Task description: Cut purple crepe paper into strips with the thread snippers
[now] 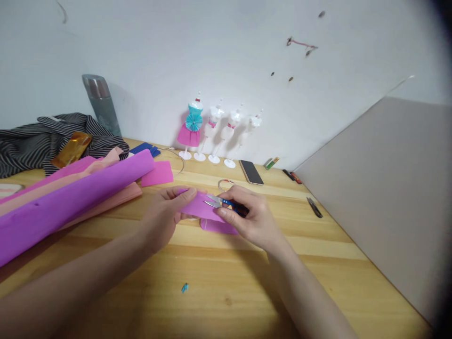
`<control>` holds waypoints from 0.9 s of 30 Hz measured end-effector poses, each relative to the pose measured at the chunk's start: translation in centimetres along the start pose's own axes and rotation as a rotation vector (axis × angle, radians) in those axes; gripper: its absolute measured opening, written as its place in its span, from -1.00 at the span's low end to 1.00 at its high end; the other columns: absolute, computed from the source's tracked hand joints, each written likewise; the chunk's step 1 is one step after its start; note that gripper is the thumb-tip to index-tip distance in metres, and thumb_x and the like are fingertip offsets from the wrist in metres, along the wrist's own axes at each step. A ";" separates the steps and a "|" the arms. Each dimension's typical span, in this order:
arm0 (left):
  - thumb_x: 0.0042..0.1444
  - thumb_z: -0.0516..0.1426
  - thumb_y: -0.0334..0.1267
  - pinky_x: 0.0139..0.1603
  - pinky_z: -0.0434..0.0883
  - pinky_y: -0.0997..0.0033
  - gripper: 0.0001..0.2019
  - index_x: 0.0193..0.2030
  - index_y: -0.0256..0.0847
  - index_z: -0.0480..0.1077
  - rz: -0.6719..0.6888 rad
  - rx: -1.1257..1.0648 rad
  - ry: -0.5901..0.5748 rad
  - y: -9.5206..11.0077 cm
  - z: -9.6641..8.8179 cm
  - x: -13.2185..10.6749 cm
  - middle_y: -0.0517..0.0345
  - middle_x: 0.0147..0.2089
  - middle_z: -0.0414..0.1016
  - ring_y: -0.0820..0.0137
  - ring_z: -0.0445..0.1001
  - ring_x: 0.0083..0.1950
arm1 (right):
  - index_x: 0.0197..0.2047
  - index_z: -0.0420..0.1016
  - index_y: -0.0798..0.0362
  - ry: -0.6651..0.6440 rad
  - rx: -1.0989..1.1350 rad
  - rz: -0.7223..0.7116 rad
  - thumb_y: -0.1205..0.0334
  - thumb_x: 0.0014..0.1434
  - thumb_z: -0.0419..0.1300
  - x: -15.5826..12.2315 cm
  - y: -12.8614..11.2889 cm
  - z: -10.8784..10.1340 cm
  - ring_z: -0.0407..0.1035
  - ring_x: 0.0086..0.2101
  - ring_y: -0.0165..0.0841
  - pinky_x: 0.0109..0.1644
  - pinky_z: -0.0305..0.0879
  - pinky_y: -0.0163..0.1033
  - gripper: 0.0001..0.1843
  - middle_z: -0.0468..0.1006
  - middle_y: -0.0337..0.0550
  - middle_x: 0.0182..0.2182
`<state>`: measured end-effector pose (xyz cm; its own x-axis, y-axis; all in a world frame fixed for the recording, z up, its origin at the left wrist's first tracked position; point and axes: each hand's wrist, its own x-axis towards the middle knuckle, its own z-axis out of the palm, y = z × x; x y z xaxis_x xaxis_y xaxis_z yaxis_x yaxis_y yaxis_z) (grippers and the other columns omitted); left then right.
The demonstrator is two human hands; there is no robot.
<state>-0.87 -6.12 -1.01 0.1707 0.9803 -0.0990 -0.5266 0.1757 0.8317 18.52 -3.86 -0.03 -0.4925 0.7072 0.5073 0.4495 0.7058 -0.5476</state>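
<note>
My left hand (173, 202) pinches the left end of a purple paper piece (196, 207), thumb on top and fingers beneath. In my right hand (250, 214) is a pair of thread snips (221, 201) with blue handles. Their pointed blades are parted and lie over the paper, aimed to the left. The right thumb and fingers wrap the handles and partly hide them. A lower fold or second layer of purple paper (219, 227) shows beneath, just above the table; whether it joins the held piece I cannot tell.
Rolls of purple paper (88, 188) and a pink sheet (157, 173) lie on the left. Small white mannequins (214, 127), one in a teal and pink paper dress (190, 129), stand against the wall. A phone (251, 172) and a utility knife (314, 207) lie on the right.
</note>
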 end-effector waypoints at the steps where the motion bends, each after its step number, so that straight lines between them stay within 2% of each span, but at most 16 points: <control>1: -0.03 0.29 -0.19 -0.29 0.45 0.37 -0.82 -0.39 -0.29 0.60 0.002 0.000 -0.006 0.0 0.0 0.0 0.00 -0.42 0.61 0.32 0.54 -0.36 | -0.28 0.51 0.08 0.004 0.000 0.004 0.13 0.18 0.22 0.0 0.0 0.0 0.30 -0.47 -0.40 -0.40 0.18 -0.26 -0.81 0.45 -0.21 -0.49; 8: -0.03 0.29 -0.18 -0.28 0.42 0.35 -0.79 -0.33 -0.30 0.61 0.006 0.012 -0.054 -0.1 0.0 0.0 -0.01 -0.40 0.61 0.32 0.53 -0.36 | -0.27 0.50 0.06 0.040 0.031 0.004 0.13 0.17 0.23 0.0 0.1 0.2 0.34 -0.42 -0.37 -0.34 0.24 -0.22 -0.83 0.48 -0.20 -0.45; 13: -0.04 0.31 -0.27 -0.19 0.44 0.28 -0.82 -0.24 -0.21 0.61 0.023 0.034 -0.132 -0.6 -0.3 0.2 0.02 -0.29 0.64 0.27 0.56 -0.25 | -0.26 0.51 0.06 0.040 0.038 0.010 0.14 0.17 0.23 0.1 0.0 0.0 0.31 -0.44 -0.39 -0.37 0.20 -0.24 -0.84 0.46 -0.22 -0.47; 20: -0.07 0.31 -0.29 -0.16 0.45 0.26 -0.83 -0.28 -0.23 0.61 0.035 0.080 -0.045 -0.6 -0.4 0.3 -0.01 -0.26 0.64 0.23 0.55 -0.20 | -0.35 0.52 0.10 -0.023 0.066 0.072 0.12 0.17 0.21 0.0 0.0 -0.9 0.24 -0.48 -0.41 -0.41 0.14 -0.25 -0.79 0.39 -0.23 -0.54; 27: -0.05 0.30 -0.26 -0.17 0.47 0.29 -0.79 -0.22 -0.20 0.61 0.049 0.138 -0.052 -0.8 -0.7 0.2 0.01 -0.23 0.64 0.30 0.52 -0.24 | -0.38 0.52 0.12 -0.040 0.056 0.090 0.05 0.18 0.19 0.0 -0.1 -1.0 0.22 -0.50 -0.41 -0.42 0.11 -0.26 -0.71 0.38 -0.22 -0.56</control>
<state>-1.05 -6.00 -2.09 0.1927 0.9808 -0.0307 -0.4169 0.1102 0.9022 19.24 -3.84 0.71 -0.4820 0.7644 0.4282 0.4514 0.6355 -0.6264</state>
